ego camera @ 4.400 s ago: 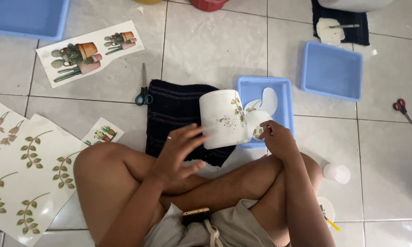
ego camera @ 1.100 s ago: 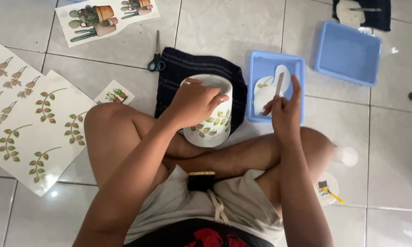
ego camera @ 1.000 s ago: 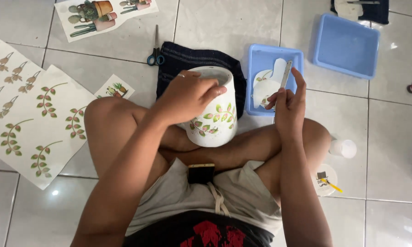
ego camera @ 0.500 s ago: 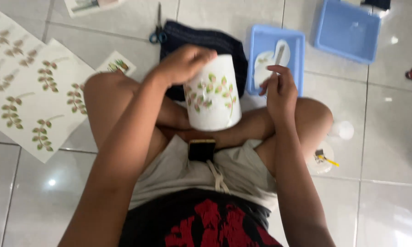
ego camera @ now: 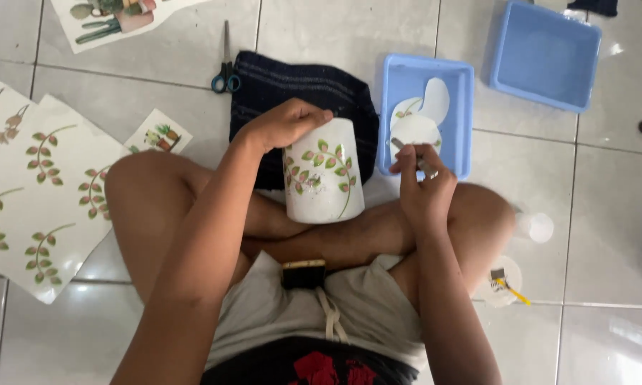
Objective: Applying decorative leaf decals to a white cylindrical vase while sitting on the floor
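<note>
Tiled floor (ego camera: 157, 50): left hand (ego camera: 285, 125) clamps white pot (ego camera: 324, 175) rim; right hand (ego camera: 422, 187) pinches thin tool (ego camera: 406, 147), blue tray (ego camera: 463, 107) at 12 o'clock.

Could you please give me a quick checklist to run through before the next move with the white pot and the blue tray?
1. Left hand grips the white pot at its rim: ok.
2. Pot upright on the crossed legs: ok.
3. Leaf picture lies flat on the pot: cannot tell.
4. Right hand holds a thin tool over the blue tray: ok.
5. Cut-outs lie inside the tray: ok.
6. Scissors within reach on the floor: ok.
</note>
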